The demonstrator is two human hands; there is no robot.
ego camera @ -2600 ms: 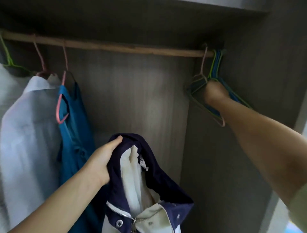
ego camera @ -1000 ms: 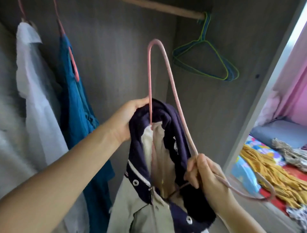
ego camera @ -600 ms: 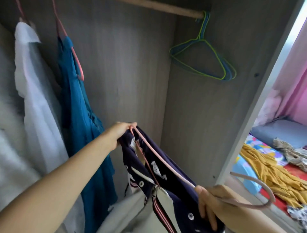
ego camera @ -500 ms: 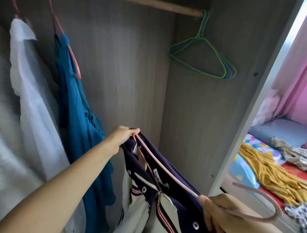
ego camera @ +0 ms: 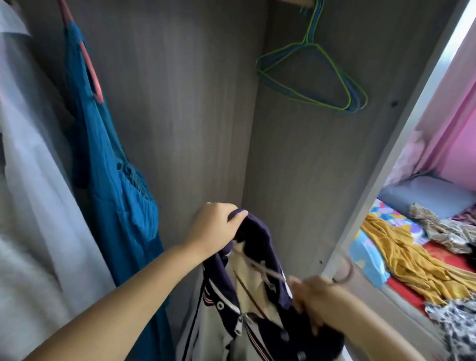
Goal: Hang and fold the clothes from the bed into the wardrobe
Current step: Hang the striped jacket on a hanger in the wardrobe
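- The left hand [ego camera: 213, 226] has its fingers curled over the top edge of the navy collar of the jacket [ego camera: 247, 291], pinching the cloth. Judging by the task, this lifts the neck opening and holds it wide so that a hanger can pass inside.
- The right hand [ego camera: 319, 301] is blurred; its fingers appear closed around the neck of the pink hanger [ego camera: 268, 275] where it meets the far side of the collar, though the exact grip cannot be made out. The hook of that hanger sticks out to the right, just beside the wardrobe's front edge.
- One thin arm of the pink hanger runs slantwise across the cream lining inside the collar, so the hanger seems partly fed into the garment and not yet seated in both shoulders.
- The jacket, cream-bodied with navy trim, a zip and snap studs, hangs from the two hands, low in front of the wardrobe [ego camera: 304, 180], not yet on the rail.
- Above, at the right end of the wooden rail [ego camera: 296, 2], a bunch of green and blue wire hangers [ego camera: 332, 82] hangs spare against the side wall.
- To the left a blue dress [ego camera: 113, 180] hangs on a pink hanger, and a white shirt [ego camera: 31, 167] hangs beside it; the gap between these and the wire hangers looks like the natural place for the jacket.
- Past the wardrobe's edge, the bed [ego camera: 371, 257] holds more clothing, among it a mustard-yellow garment [ego camera: 412, 257], so much of the task appears left.
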